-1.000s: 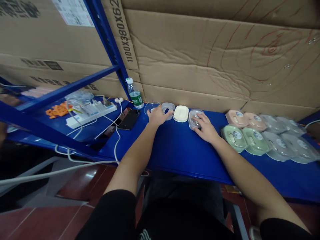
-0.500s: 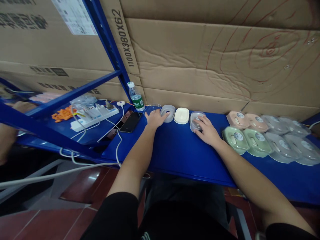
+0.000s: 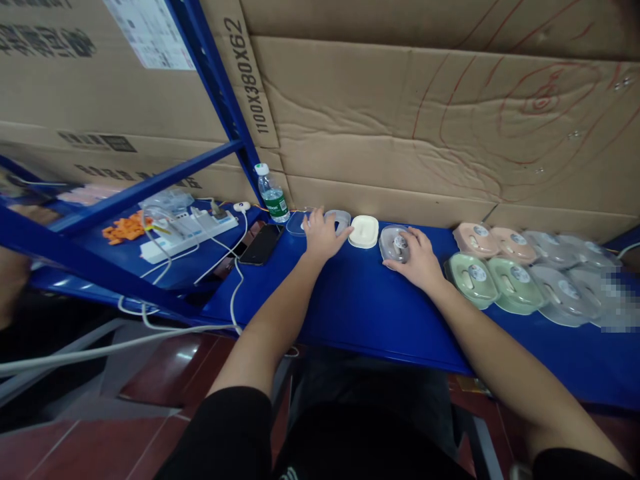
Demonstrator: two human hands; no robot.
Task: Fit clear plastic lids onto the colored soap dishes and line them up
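My left hand [image 3: 323, 235] is spread over the left part of a grey lid-like piece [image 3: 341, 219], its thumb pointing toward a cream square piece [image 3: 364, 231]. A clear piece [image 3: 297, 224] lies just left of that hand. Round the right side of a grey, clear-covered container [image 3: 393, 245] with a round label, my right hand [image 3: 417, 259] has its thumb at the front and fingers behind. The container rests on the blue table [image 3: 370, 300].
Green containers [image 3: 515, 285], pink ones [image 3: 476, 240] and several grey ones [image 3: 553, 248] stand at the right. Toward the left are a bottle [image 3: 274, 197], a phone [image 3: 262, 244], a power strip [image 3: 187, 233], cables, orange pieces [image 3: 125, 229] and a blue frame post. Another person's arm shows at far left.
My left hand has moved right, from the clear piece to the grey piece. My right hand has shifted from on top of the container to its right side.
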